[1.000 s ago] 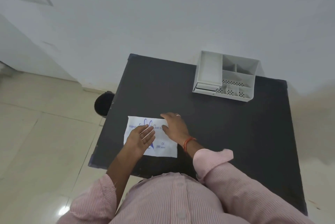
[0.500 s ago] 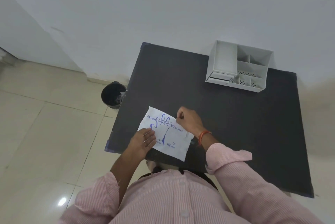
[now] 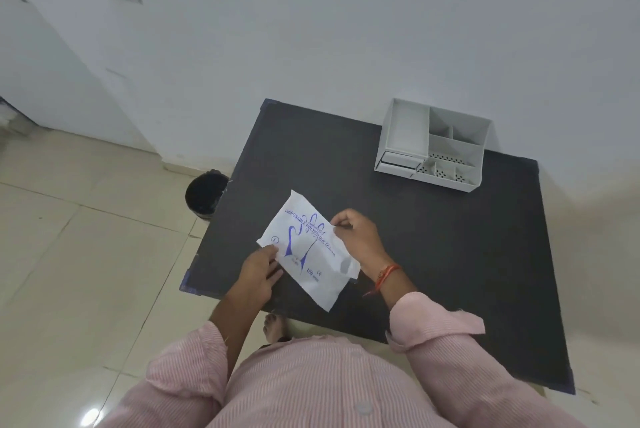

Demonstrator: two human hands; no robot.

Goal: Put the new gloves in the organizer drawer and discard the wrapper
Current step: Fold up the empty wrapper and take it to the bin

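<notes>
A white glove packet [image 3: 309, 249] with blue print of a hand is held tilted above the near left part of the black table [image 3: 433, 254]. My left hand [image 3: 258, 273] pinches its lower left edge. My right hand [image 3: 360, 237] pinches its upper right edge. The gloves inside are hidden by the wrapper. A white organizer [image 3: 433, 147] with several compartments and a small drawer at its lower left stands at the table's far right, against the wall.
A black waste bin [image 3: 206, 194] stands on the tiled floor just left of the table's left edge. A white wall runs behind the table. My bare foot [image 3: 273, 325] shows under the table's near edge.
The packet lay flat on the table under both hands; now both hands have lifted it off the surface and turned it diagonal.
</notes>
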